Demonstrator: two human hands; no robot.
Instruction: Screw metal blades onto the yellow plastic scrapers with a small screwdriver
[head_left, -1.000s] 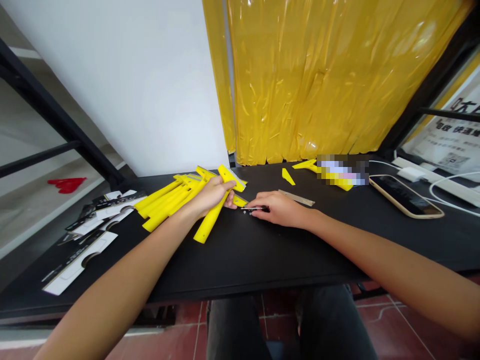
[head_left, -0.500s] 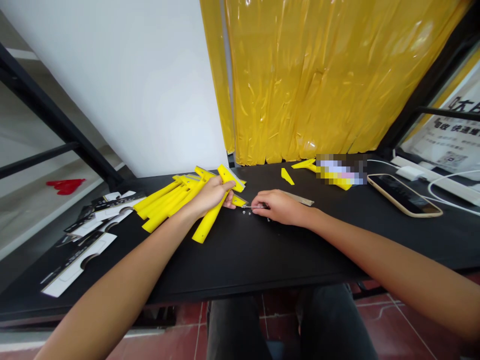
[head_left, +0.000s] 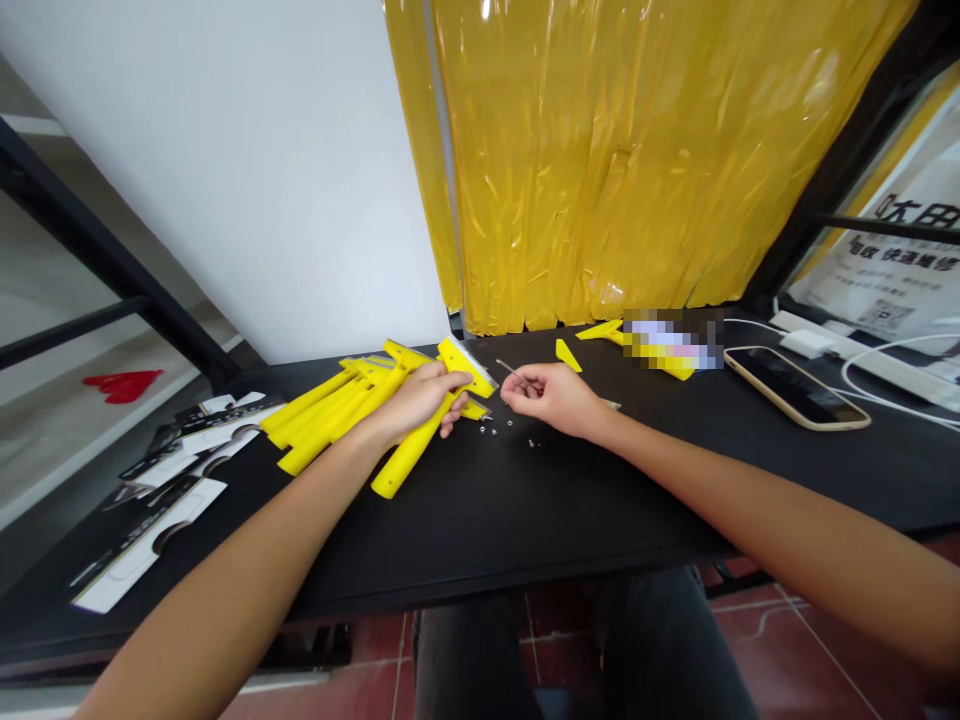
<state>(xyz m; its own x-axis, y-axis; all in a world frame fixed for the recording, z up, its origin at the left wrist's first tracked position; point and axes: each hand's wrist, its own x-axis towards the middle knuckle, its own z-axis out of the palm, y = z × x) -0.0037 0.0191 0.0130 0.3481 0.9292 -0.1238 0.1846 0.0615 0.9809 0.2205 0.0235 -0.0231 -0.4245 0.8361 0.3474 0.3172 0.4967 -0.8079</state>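
Observation:
My left hand (head_left: 431,390) is closed around a yellow scraper (head_left: 409,455), its wide head with a pale blade edge tilted up to the right and its handle pointing down toward me. Just right of that head, my right hand (head_left: 547,395) pinches a thin metal rod (head_left: 511,370), whose tip points up and left, apart from the scraper. The rod's other end is hidden in my fingers. Between the hands, several tiny metal nuts or screws (head_left: 494,432) lie on the black table. Behind my left hand is a pile of yellow scrapers (head_left: 307,410).
Black-and-white cardboard sleeves (head_left: 154,545) lie on the table's left. A yellow triangular piece (head_left: 568,355) lies behind my right hand, with another yellow tool (head_left: 600,330), partly blurred out, beyond. A phone (head_left: 795,388) and white cables (head_left: 851,375) are at right. Yellow plastic sheeting (head_left: 600,180) hangs behind.
My right hand has lifted up with the metal rod, whose tip has swung away from the small parts near the scrapers. My left hand keeps its hold on the scraper.

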